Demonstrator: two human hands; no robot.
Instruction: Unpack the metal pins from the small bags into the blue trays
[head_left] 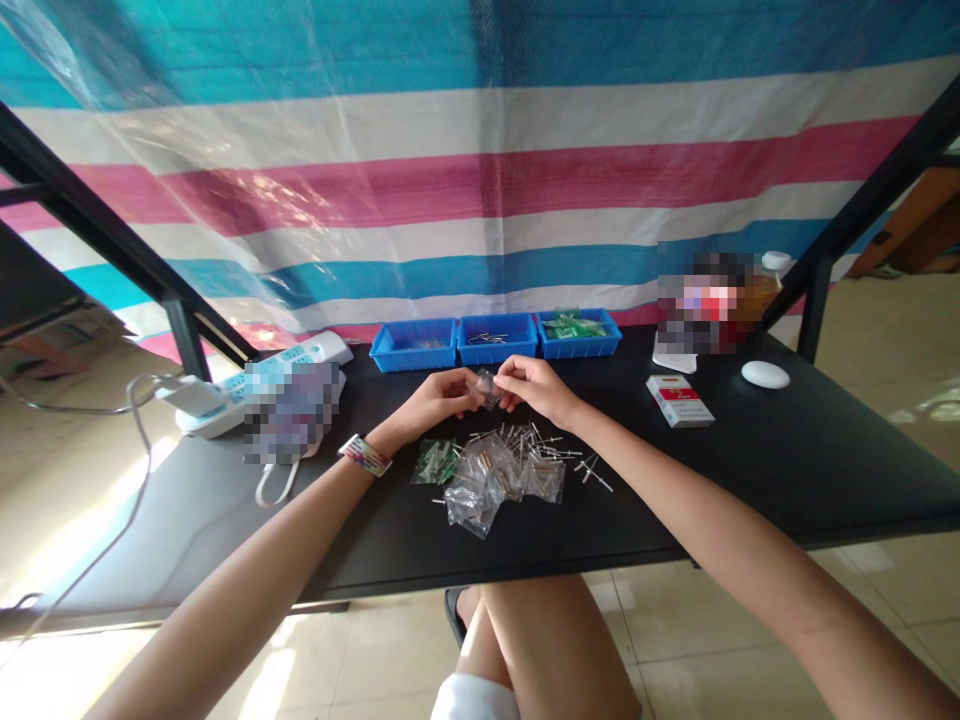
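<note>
I have the left hand [450, 393] with thumb and fingers drawn together on one edge of a small clear bag [487, 390], and the right hand [536, 385] pinching its opposite side; the fingertips cover so much of it that I cannot tell what is inside. The bag is held above the black table [375, 550], just on my side of the middle blue bin [498, 353], where some metal pins lie. Touching that bin on either side are the left blue bin [414, 361], whose contents are too faint for me to name, and the right blue bin [579, 347], holding green packets. Nearer me is a heap of clear bags [487, 465] with a green packet [435, 462] at its left, and loose metal pins [532, 440] spread along its far side, a few lying close to my right forearm. Further left, a blurred-out object [292, 410] lies against a power strip [322, 348] with a white charger [196, 396] at its near end. On the right I see a red-and-white box [679, 402], a white oval object [765, 375] and, behind them, a bottle [771, 275] partly hidden by blurring. A striped sheet [480, 190] hangs right behind the bins and closes off the far side.
</note>
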